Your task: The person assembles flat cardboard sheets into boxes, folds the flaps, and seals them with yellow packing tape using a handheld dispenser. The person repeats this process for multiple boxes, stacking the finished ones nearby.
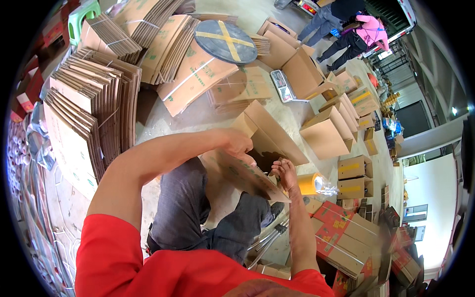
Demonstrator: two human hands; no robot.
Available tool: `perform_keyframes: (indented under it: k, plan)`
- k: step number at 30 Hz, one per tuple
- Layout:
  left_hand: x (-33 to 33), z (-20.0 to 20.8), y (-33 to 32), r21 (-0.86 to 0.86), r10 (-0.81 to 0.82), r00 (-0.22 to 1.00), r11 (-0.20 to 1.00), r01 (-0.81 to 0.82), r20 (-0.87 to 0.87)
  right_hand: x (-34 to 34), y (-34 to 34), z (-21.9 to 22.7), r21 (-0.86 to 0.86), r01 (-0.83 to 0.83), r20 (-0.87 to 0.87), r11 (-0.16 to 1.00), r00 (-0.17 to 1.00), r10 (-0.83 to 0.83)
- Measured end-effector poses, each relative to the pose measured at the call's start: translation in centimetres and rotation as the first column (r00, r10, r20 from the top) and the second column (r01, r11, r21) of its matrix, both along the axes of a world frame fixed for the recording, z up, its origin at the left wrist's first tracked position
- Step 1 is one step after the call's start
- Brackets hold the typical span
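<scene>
An open cardboard box (pixel 269 132) stands tilted between my knees, with its dark inside facing up. My left hand (pixel 239 145) is closed over the top edge of the near panel, and its fingers reach into the opening. At the right end of the box, my right hand (pixel 284 173) has its fingers curled together by the panel edge. Whatever is in those fingers is hidden. Just right of that wrist sits a wide yellow roll of tape (pixel 308 184), with shiny clear plastic beside it.
Bundles of flat cardboard (pixel 94 106) stand at the left. A round dark board with a yellow cross (pixel 225 41) lies on more bundles. Open boxes (pixel 326 132) line the right, near a scale (pixel 282 85). Red-printed cartons (pixel 341 237) lie lower right. Two people (pixel 363 37) stand far off.
</scene>
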State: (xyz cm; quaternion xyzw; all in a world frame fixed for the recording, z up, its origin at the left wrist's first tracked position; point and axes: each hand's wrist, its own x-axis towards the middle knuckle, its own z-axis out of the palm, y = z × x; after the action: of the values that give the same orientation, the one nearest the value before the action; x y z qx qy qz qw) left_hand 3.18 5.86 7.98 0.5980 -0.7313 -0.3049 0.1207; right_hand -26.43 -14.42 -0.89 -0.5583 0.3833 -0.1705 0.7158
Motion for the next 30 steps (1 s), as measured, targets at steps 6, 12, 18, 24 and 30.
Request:
perform_keyframes:
  k: [6, 12, 18, 24, 30]
  plan:
    - [0.9, -1.5, -4.4, -0.178, -0.019, 0.999, 0.984, 0.028, 0.05, -3.0, -1.6, -0.7, 0.206, 0.183, 0.183, 0.961, 0.958, -0.222]
    - [1.0, -9.9, -5.2, -0.659, 0.191, 0.974, 0.749, -0.064, 0.123, -5.8, 1.5, -0.6, -0.396, 0.409, -0.005, 0.822, 0.894, -0.447]
    - [1.0, -8.2, -4.1, -0.579, 0.295, 0.954, 0.787, -0.211, 0.053, -5.5, 5.9, -3.2, -0.05, 0.263, -0.079, 0.964, 0.961, -0.266]
    - [0.6, -11.7, -1.2, -0.603, 0.74, 0.627, 0.391, -0.696, -0.243, -5.2, 5.4, -4.1, -0.099, 0.268, -0.112, 0.958, 0.954, -0.278]
    - [1.0, -15.4, 1.4, 0.102, 0.458, 0.352, 0.715, -0.692, -0.817, -6.2, 5.1, -3.2, -0.087, 0.239, -0.155, 0.967, 0.956, -0.25]
